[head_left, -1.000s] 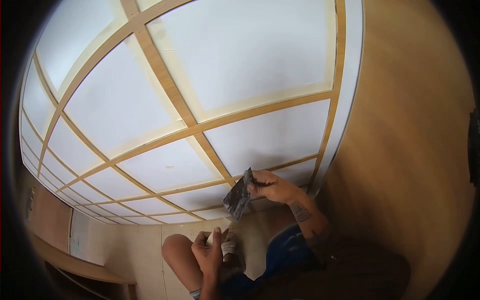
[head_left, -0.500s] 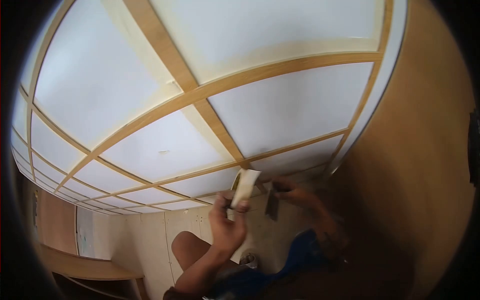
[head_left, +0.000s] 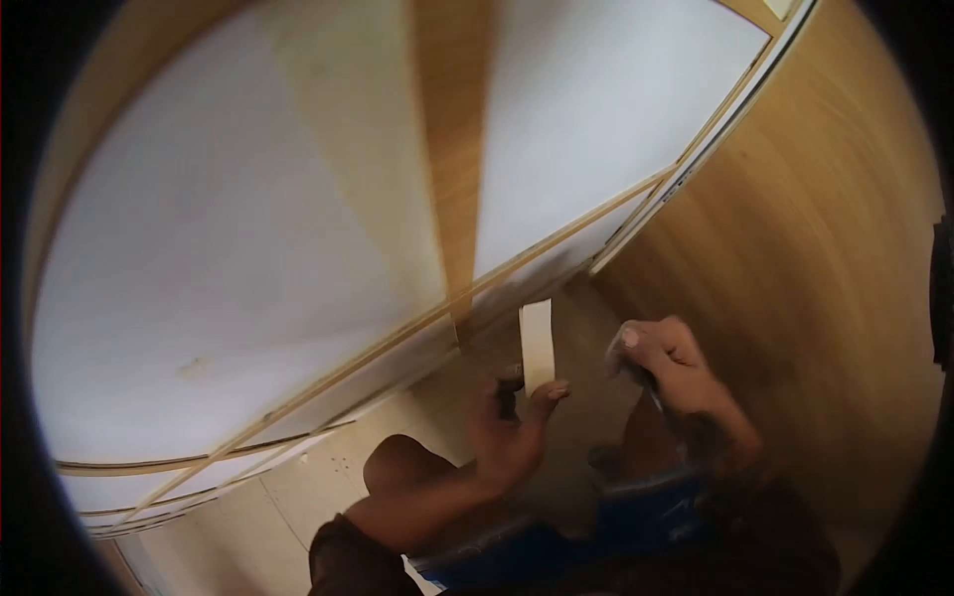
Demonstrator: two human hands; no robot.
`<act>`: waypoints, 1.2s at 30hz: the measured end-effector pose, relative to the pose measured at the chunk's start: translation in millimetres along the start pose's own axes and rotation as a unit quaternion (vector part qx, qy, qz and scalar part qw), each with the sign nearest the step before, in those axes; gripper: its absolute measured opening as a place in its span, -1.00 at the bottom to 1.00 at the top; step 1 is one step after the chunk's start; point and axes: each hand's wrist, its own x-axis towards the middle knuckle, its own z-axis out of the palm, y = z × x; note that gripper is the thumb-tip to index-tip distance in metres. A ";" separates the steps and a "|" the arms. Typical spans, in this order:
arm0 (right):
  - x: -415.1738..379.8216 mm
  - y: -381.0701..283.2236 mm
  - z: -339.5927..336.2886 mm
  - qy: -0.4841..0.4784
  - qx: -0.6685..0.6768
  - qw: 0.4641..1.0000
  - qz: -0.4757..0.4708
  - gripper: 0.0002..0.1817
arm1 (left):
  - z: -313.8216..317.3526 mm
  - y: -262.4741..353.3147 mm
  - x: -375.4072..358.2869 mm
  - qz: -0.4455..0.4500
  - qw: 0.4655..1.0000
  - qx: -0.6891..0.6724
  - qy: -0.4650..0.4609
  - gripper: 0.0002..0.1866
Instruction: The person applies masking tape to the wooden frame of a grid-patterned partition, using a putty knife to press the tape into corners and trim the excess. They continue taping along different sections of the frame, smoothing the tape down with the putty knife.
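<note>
Between the thumb and fingers of my left hand stands a pale cream, flat strip, pointing up and looking folded or layered. My right hand is to the right of it, apart from the strip, with its fingers curled closed and the thumb pressed on top. Motion smears its fingertips, and what they hold is hidden. Behind both hands rises a white panel wall with wooden strips across it. Yellowish bands run along some panel edges.
A wood-grain board stands close on my right, meeting the panel wall along a pale edge strip. Below lies a light board floor. My bent knee is beside my left forearm.
The view has come closer to the lower panels and turned. My right hand has moved up and right of the strip; the dark flat blade it held no longer shows clearly. My left hand keeps the strip.
</note>
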 end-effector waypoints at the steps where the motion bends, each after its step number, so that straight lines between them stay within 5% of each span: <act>1: 3.8 -29.4 -8.6 -0.043 -0.067 0.996 -0.036 -0.53 | 3.0 6.0 6.6 0.006 0.999 -0.049 -0.024 -0.62; 4: 30.8 -82.4 -22.0 -0.126 -0.184 0.947 -0.229 -0.66 | -4.1 13.5 11.1 0.053 0.992 -0.082 -0.075 -0.54; 7: 53.0 -137.7 -23.1 -0.171 -0.279 0.891 -0.315 -0.65 | -3.6 20.3 11.2 0.115 0.986 -0.096 -0.080 -0.50; 11: 58.4 -156.0 3.7 -0.115 -0.185 0.917 -0.334 -0.62 | -5.3 19.3 7.7 0.210 0.973 -0.062 -0.079 -0.48; 13: 51.1 -148.1 21.6 0.136 -0.075 0.931 -0.332 -0.48 | -8.8 27.2 -1.2 0.198 0.976 -0.038 -0.080 -0.48; 14: 53.5 -137.7 23.6 0.166 -0.055 0.928 -0.330 -0.40 | -6.8 32.6 -6.3 0.179 0.980 -0.023 -0.082 -0.48; 16: 50.2 -101.0 12.4 0.134 -0.004 0.950 -0.281 -0.59 | -0.6 50.2 -15.9 0.169 0.984 -0.012 -0.052 -0.49; 20: 58.6 -21.9 20.7 0.001 0.184 0.948 -0.259 -0.63 | 6.2 71.3 -37.6 0.067 0.997 0.032 0.012 -0.53; 23: 64.0 -16.3 36.1 -0.031 0.263 0.937 -0.226 -0.71 | 6.3 76.1 -44.5 0.091 0.995 0.019 0.040 -0.55; 31: 49.4 -27.7 57.4 -0.145 0.314 0.894 -0.287 -0.78 | 23.1 84.6 -20.5 0.164 0.974 0.158 0.003 -0.63; 36: 42.3 -33.8 47.6 -0.078 0.270 0.910 -0.305 -0.79 | 44.1 100.3 -5.8 0.195 0.966 0.170 -0.002 -0.64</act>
